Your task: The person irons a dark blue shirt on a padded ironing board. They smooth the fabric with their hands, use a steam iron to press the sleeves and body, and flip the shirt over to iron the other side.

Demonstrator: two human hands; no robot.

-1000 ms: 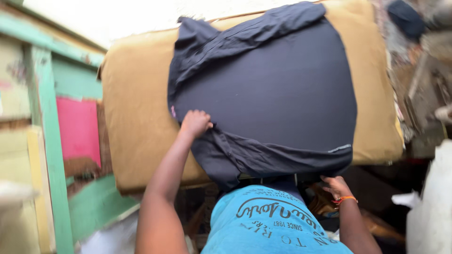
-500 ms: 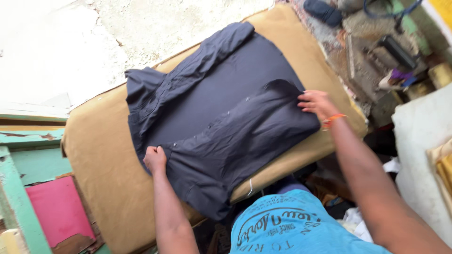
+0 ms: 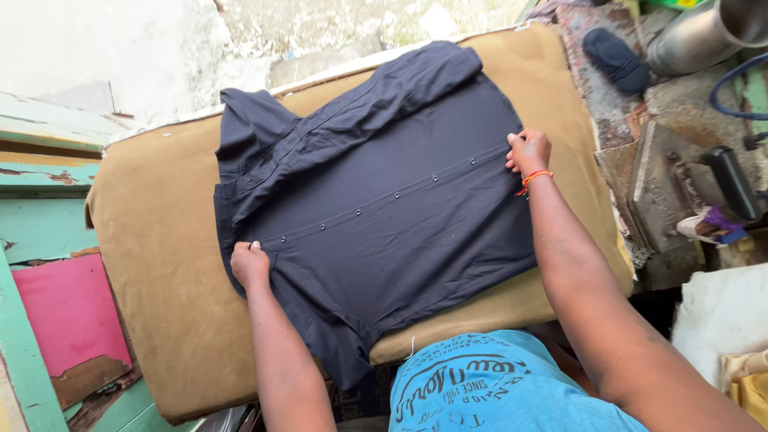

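Head view, left to right: my left hand (image 3: 250, 264) pinches the collar end of a dark navy shirt (image 3: 384, 208) lying button-side up on a tan padded table (image 3: 160, 264). Its button line runs slantwise between my hands, well apart. My right hand (image 3: 528, 150) grips the hem end. A heavy iron (image 3: 680, 200) sits farther right.

weathered whitish wall (image 3: 120, 48), peeling green wooden frame (image 3: 40, 232), daylight overhead.

Head camera, looking steeply down, close above padded table (image 3: 160, 264)
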